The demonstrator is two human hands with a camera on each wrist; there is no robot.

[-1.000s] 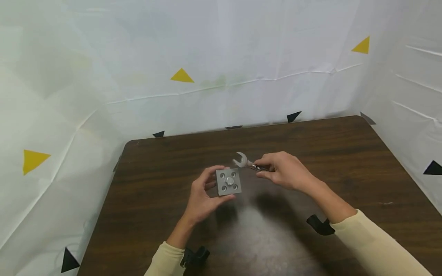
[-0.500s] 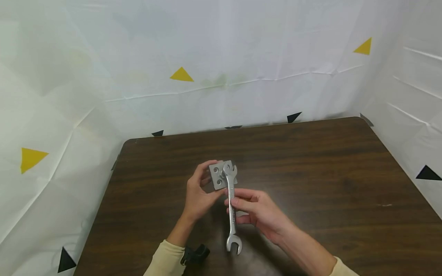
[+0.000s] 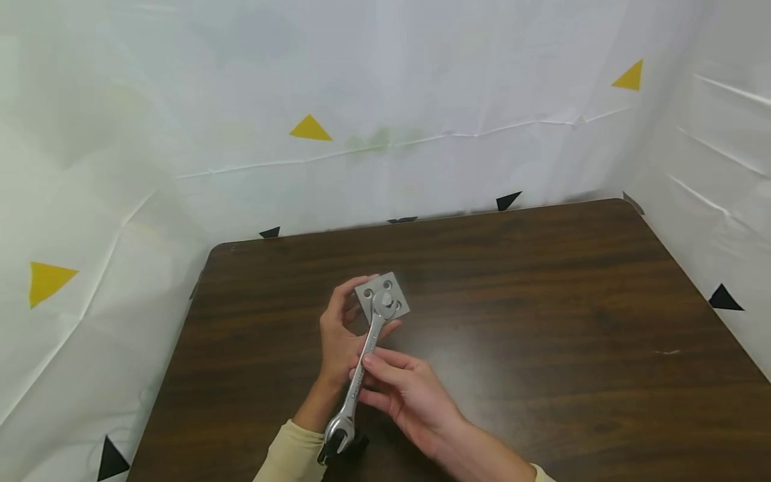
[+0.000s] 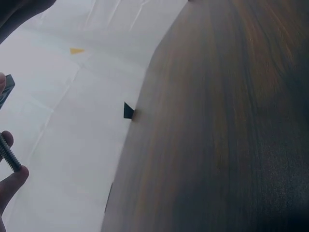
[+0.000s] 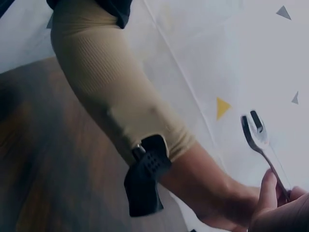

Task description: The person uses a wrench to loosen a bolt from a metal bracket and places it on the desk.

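Dark brown wood-grain tabletop (image 3: pixel 542 321) with rounded far corners fills the lower half of the head view, glossy enough to show a pale glare patch near its middle, and it is hemmed on three sides by creased white sheeting (image 3: pixel 421 80) dotted with yellow triangles (image 3: pixel 310 128) and small black triangles (image 3: pixel 508 199). Stamped lettering runs along the shank of the silver double open-ended spanner (image 3: pixel 360 372), but it is too small to read. Held above the table's left-centre, the small square grey metal plate (image 3: pixel 382 296) with round holes is pinched at its near-left edge by the curled fingers and thumb of the left hand (image 3: pixel 339 335); the left wrist view shows a threaded bolt shank (image 4: pixel 9 153) between the fingertips. The right hand (image 3: pixel 406 391) curls around the spanner's middle, the upper jaw seated at the plate's centre and the lower jaw hanging near the cream sleeve (image 3: pixel 289 455). Bare table stretches wide to the right and behind, well apart from both hands.
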